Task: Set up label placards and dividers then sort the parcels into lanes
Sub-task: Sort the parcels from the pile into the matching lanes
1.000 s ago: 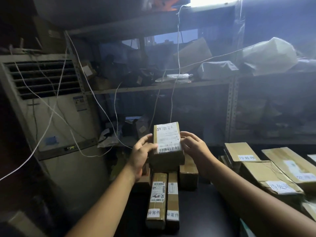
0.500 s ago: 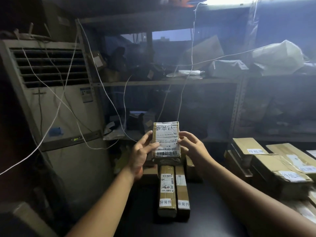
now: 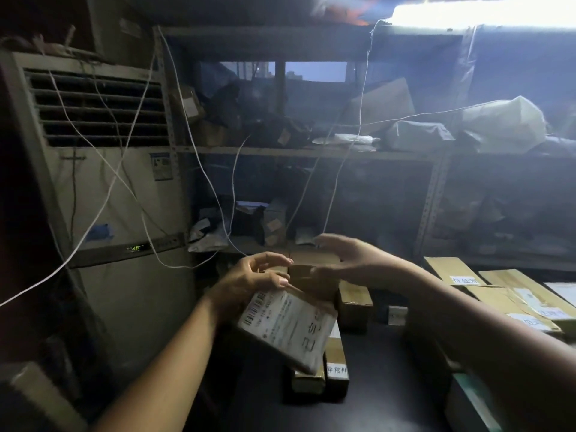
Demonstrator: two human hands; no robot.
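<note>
One flat cardboard parcel [image 3: 314,302] — white label [image 3: 285,330]

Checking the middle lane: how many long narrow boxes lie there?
2, side by side on the table: the left box, mostly under the parcel held in the left hand, and the right box. Others may be hidden.

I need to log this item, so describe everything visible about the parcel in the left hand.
The parcel is a flat rectangular brown cardboard box, its broad face almost covered by a white label with a barcode near the hand and large handwritten characters at the other end. It hangs tilted and blurred above two long narrow boxes. The left hand grips its upper end; the right hand is open, apart from it.
</note>
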